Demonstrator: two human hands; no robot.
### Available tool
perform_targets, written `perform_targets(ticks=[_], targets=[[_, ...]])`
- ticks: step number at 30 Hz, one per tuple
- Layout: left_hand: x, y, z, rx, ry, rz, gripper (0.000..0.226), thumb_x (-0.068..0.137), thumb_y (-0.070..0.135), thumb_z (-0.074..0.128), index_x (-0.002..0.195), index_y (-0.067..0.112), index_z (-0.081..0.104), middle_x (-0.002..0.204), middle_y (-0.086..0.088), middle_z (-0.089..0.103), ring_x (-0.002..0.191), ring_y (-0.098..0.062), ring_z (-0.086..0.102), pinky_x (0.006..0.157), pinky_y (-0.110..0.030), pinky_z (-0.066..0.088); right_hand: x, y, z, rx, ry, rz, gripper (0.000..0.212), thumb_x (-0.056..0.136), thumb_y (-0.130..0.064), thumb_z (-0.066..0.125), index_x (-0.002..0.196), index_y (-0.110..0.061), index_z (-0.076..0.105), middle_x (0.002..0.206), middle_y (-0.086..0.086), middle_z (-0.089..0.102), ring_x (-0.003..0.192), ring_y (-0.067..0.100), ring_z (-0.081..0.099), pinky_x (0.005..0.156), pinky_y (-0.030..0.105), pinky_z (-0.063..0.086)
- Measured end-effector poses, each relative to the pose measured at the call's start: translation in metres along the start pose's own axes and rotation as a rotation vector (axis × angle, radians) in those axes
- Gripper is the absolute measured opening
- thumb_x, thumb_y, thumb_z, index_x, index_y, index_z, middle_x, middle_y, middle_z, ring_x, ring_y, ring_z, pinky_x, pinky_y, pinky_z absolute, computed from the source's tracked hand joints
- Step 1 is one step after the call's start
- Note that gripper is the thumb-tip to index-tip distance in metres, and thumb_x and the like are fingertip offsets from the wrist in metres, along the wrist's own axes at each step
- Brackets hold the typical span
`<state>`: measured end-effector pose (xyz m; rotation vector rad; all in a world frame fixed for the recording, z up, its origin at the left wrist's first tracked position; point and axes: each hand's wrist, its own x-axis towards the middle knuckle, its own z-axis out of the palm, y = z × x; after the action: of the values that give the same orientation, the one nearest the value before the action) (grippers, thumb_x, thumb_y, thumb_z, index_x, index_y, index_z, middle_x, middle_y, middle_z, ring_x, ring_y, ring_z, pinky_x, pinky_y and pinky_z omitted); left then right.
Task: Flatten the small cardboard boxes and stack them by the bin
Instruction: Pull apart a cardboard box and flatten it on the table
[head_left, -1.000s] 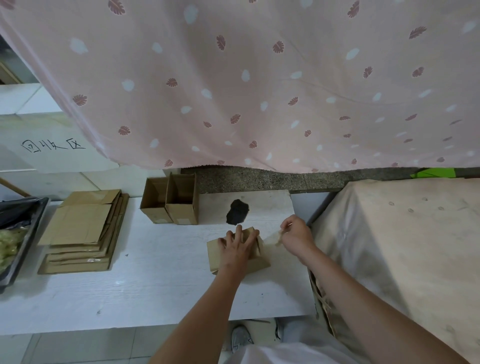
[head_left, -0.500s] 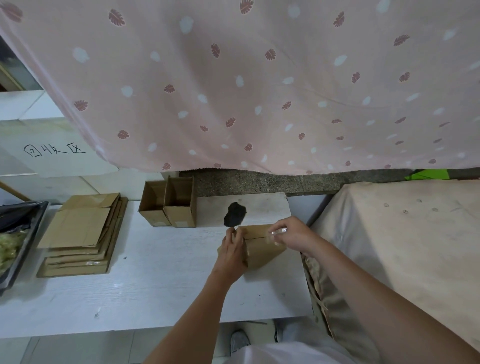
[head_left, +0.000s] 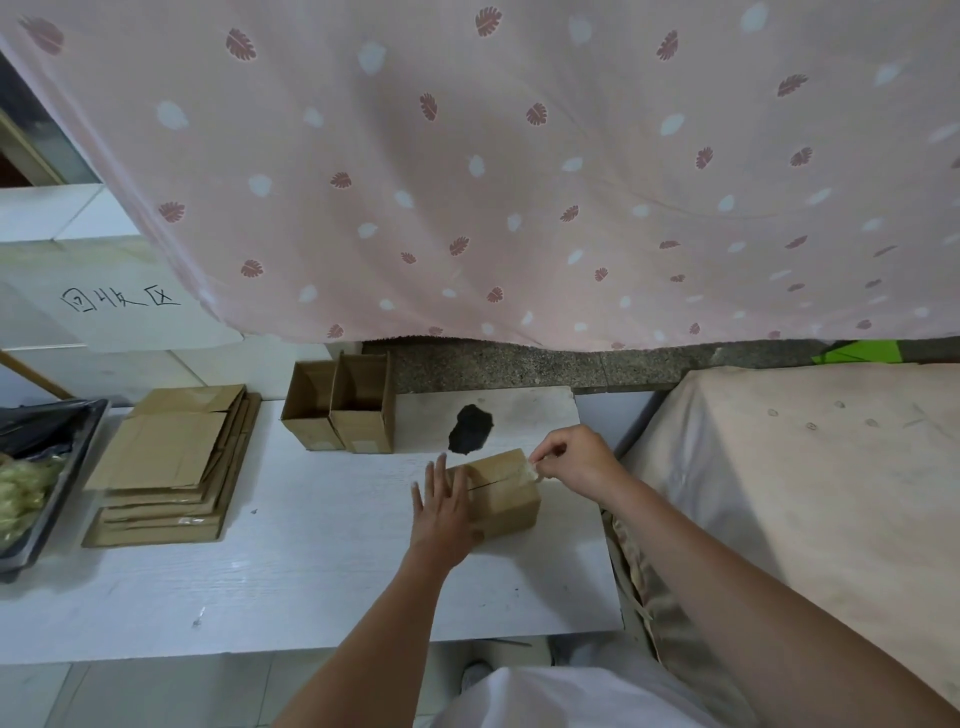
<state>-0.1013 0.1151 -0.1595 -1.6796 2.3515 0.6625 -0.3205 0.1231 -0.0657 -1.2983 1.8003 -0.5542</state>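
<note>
Head view: a strip of clear tape (head_left: 531, 466) is pinched between the curled thumb and fingertips (head_left: 540, 457) of the right hand (head_left: 576, 460) at the far right top edge of the small closed brown cardboard box (head_left: 501, 493), apparently so that the seam can be freed and the box collapsed. The box's left side is pressed by the straight, spread fingers (head_left: 441, 475) of the left hand (head_left: 441, 514), probably to brace it against the pull. The box is kept on the white wooden table (head_left: 311, 571), near its right end. Two open brown cardboard boxes (head_left: 343, 400) are left waiting behind, and a stack of flattened brown cardboard (head_left: 174, 465) is laid just beside the black bin (head_left: 62, 467).
</note>
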Motion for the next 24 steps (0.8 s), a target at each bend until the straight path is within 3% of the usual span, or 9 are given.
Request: perform_targets(ticks=[2, 4, 8, 10, 12, 14, 16, 18, 24], targets=[[0.003, 0.008, 0.001, 0.04, 0.004, 0.059, 0.098, 0.096, 0.056, 0.052, 0.159, 0.013, -0.01, 0.164, -0.012, -0.024, 0.151, -0.033, -0.021, 0.123, -0.051, -0.009, 0.0, -0.003, 0.004, 0.037, 0.008, 0.017, 0.01, 0.073, -0.01, 0.083, 0.073, -0.019, 0.079, 0.08, -0.006, 0.075, 0.073, 0.009, 0.07, 0.071, 0.025, 0.056], [0.007, 0.017, 0.005, 0.004, 0.004, 0.077, 0.094, 0.099, 0.062, 0.037, 0.158, 0.01, -0.014, 0.165, -0.011, -0.022, 0.152, -0.03, -0.02, 0.124, -0.049, -0.009, 0.0, -0.005, 0.005, 0.062, 0.027, 0.021, 0.008, 0.073, -0.011, 0.083, 0.07, -0.017, 0.079, 0.079, -0.003, 0.076, 0.072, 0.01, 0.072, 0.075, 0.027, 0.058], [0.005, 0.022, 0.016, 0.064, 0.051, 0.065, 0.083, 0.103, 0.06, 0.017, 0.156, 0.008, -0.02, 0.163, -0.011, -0.026, 0.151, -0.03, -0.023, 0.123, -0.048, -0.012, 0.002, -0.006, 0.011, 0.048, 0.014, 0.029, 0.01, 0.074, -0.012, 0.085, 0.068, -0.01, 0.076, 0.066, -0.001, 0.073, 0.061, 0.006, 0.069, 0.058, 0.014, 0.05], [0.005, 0.022, 0.02, 0.097, 0.068, 0.073, 0.08, 0.104, 0.058, 0.014, 0.155, 0.008, -0.021, 0.162, -0.011, -0.028, 0.151, -0.029, -0.024, 0.123, -0.047, -0.012, 0.004, -0.006, 0.017, -0.025, 0.007, 0.051, 0.008, 0.078, -0.005, 0.077, 0.072, -0.006, 0.073, 0.069, 0.005, 0.072, 0.064, 0.012, 0.07, 0.059, 0.019, 0.055], [0.005, 0.024, 0.021, 0.123, 0.074, 0.081, 0.077, 0.105, 0.054, 0.014, 0.155, 0.008, -0.022, 0.161, -0.01, -0.03, 0.15, -0.028, -0.025, 0.123, -0.047, -0.013, 0.004, -0.005, 0.023, -0.153, -0.04, 0.093, 0.007, 0.086, -0.001, 0.064, 0.091, -0.006, 0.065, 0.082, 0.011, 0.069, 0.073, 0.023, 0.069, 0.066, 0.032, 0.059], [0.008, 0.025, 0.021, 0.135, 0.078, 0.085, 0.073, 0.107, 0.049, 0.015, 0.154, 0.008, -0.024, 0.161, -0.008, -0.03, 0.15, -0.027, -0.026, 0.123, -0.047, -0.014, 0.005, -0.003, 0.026, -0.214, -0.132, 0.117, 0.028, 0.091, -0.004, 0.056, 0.116, -0.017, 0.055, 0.101, 0.009, 0.063, 0.086, 0.025, 0.063, 0.064, 0.03, 0.053], [0.011, 0.025, 0.021, 0.14, 0.076, 0.099, 0.07, 0.108, 0.041, 0.016, 0.154, 0.008, -0.024, 0.162, -0.007, -0.029, 0.15, -0.026, -0.026, 0.124, -0.046, -0.012, 0.009, 0.0, 0.029, -0.244, -0.198, 0.112, 0.043, 0.093, -0.005, 0.053, 0.134, -0.02, 0.056, 0.127, 0.008, 0.06, 0.108, 0.026, 0.06, 0.077, 0.026, 0.049], [0.013, 0.025, 0.023, 0.146, 0.076, 0.117, 0.069, 0.108, 0.033, 0.02, 0.153, 0.009, -0.025, 0.163, -0.006, -0.027, 0.15, -0.026, -0.025, 0.124, -0.045, -0.011, 0.013, 0.003, 0.031, -0.27, -0.208, 0.121, 0.038, 0.093, -0.004, 0.052, 0.125, -0.015, 0.069, 0.131, 0.007, 0.062, 0.112, 0.025, 0.06, 0.083, 0.024, 0.047], [0.023, 0.023, 0.011, 0.059, 0.026, 0.193, 0.07, 0.107, 0.027, 0.031, 0.158, 0.014, -0.015, 0.166, 0.001, -0.021, 0.153, -0.022, -0.02, 0.123, -0.043, -0.014, 0.019, 0.002, 0.027, -0.302, -0.17, 0.092, 0.009, 0.082, -0.011, 0.073, 0.086, -0.016, 0.079, 0.086, -0.002, 0.07, 0.085, 0.015, 0.063, 0.066, 0.023, 0.05]])
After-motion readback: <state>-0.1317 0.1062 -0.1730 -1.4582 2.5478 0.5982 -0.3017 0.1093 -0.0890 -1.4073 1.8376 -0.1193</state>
